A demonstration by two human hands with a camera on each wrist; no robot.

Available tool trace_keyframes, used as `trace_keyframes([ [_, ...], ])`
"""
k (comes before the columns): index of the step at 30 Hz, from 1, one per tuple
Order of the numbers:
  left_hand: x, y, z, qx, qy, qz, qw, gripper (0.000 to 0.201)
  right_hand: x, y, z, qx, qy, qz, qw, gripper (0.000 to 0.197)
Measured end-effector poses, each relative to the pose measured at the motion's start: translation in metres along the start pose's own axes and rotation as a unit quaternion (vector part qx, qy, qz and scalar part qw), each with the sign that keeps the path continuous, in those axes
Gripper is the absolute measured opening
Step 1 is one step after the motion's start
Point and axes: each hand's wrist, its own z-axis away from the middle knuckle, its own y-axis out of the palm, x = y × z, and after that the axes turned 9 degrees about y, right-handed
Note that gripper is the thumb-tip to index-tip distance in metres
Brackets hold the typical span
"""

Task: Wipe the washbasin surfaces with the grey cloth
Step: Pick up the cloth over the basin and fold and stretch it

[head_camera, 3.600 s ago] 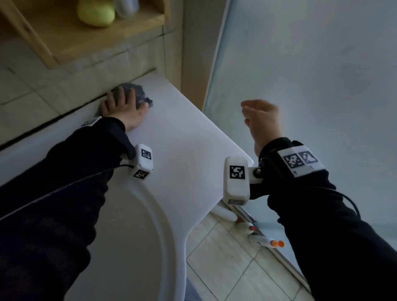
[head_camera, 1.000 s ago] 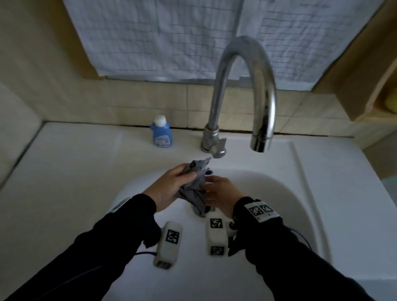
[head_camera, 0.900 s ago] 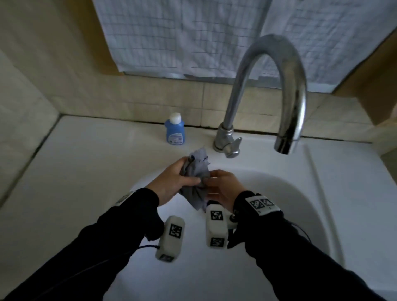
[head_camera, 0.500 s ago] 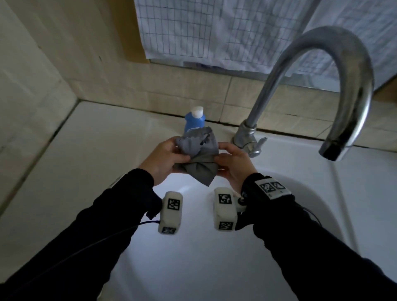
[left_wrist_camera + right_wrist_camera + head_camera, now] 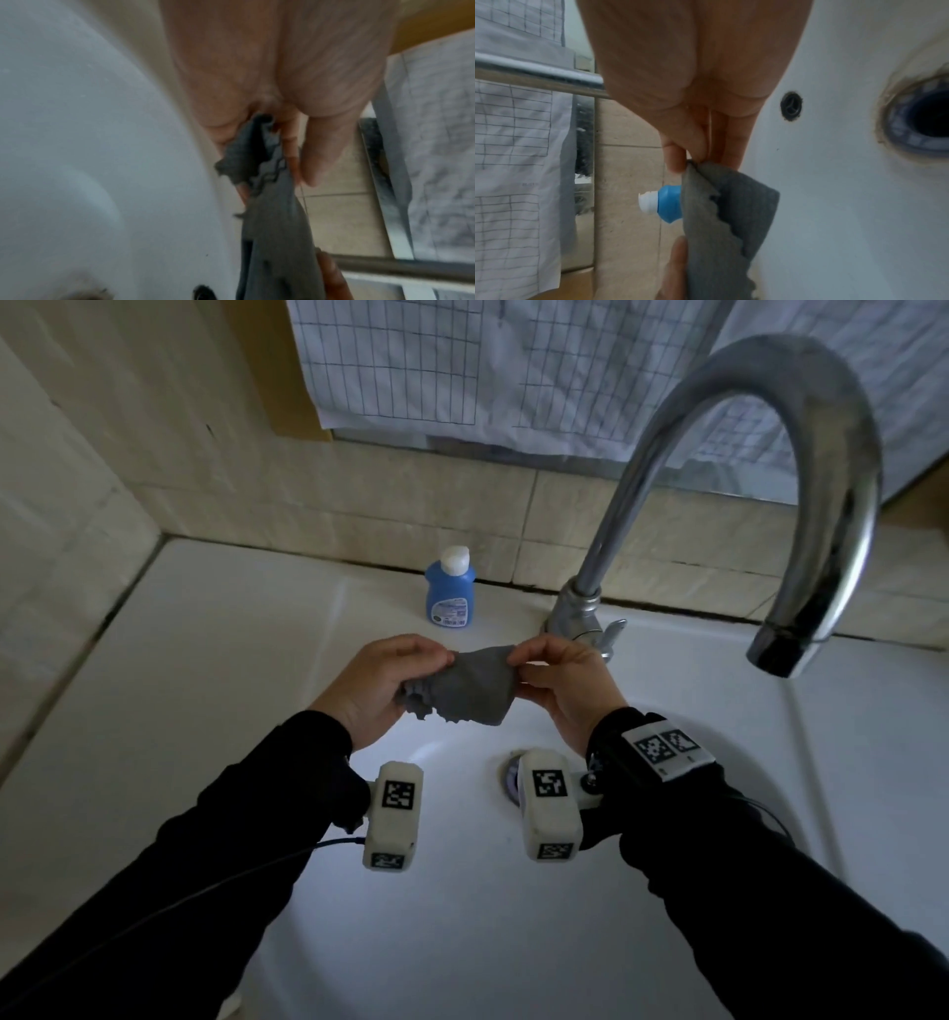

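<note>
Grey cloth point(image 5: 470, 686) being held spread between two hands above the washbasin bowl point(image 5: 462, 942)

The cloth is being pinched at its upper left edge by the left hand point(image 5: 377, 683) and at its upper right corner by the right hand point(image 5: 562, 683), fingers and thumb curled onto the fabric, so that it is hanging clear of the white basin, probably being opened out or refolded for a fresh wiping face. The fabric is being shown as soft, matte and limp, with a wavy, scalloped hem point(image 5: 727, 227). Beyond it, a blue plastic bottle point(image 5: 450, 595) with a white cap is standing at the far ledge, just left of the curved, polished metal tap point(image 5: 719, 454). The glossy bowl is dipping to a stained drain point(image 5: 921, 117), near a small overflow hole point(image 5: 791, 105).
</note>
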Motion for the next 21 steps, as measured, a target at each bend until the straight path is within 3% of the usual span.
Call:
trace_keyframes([
  [1,0.0,0.003,0.0,0.004,0.011,-0.023,1.0,0.014,0.0,-0.001,0.0,-0.007,-0.001,0.006,1.0,0.034],
  [5,0.002,0.009,0.001,0.016,0.026,-0.061,0.998,0.038,-0.003,-0.003,0.0,-0.045,0.001,0.057,0.997,0.031],
  [10,0.006,0.012,0.0,-0.013,0.046,-0.15,0.988,0.041,-0.005,-0.002,-0.003,-0.124,-0.01,0.14,0.982,0.024],
  [14,0.004,0.018,0.003,-0.005,0.09,-0.209,0.974,0.034,-0.004,0.001,0.003,-0.05,0.043,0.038,0.997,0.012],
  [17,0.004,0.02,0.003,0.024,0.11,-0.237,0.965,0.037,-0.002,0.004,0.005,-0.024,0.1,-0.08,0.992,0.022],
  [20,0.006,0.02,0.005,0.068,0.097,-0.209,0.971,0.033,0.001,0.008,0.004,-0.018,0.094,-0.072,0.993,0.009],
  [21,0.007,0.019,0.005,0.054,0.087,-0.184,0.978,0.029,0.002,0.009,0.005,-0.014,0.086,-0.059,0.994,0.012],
])
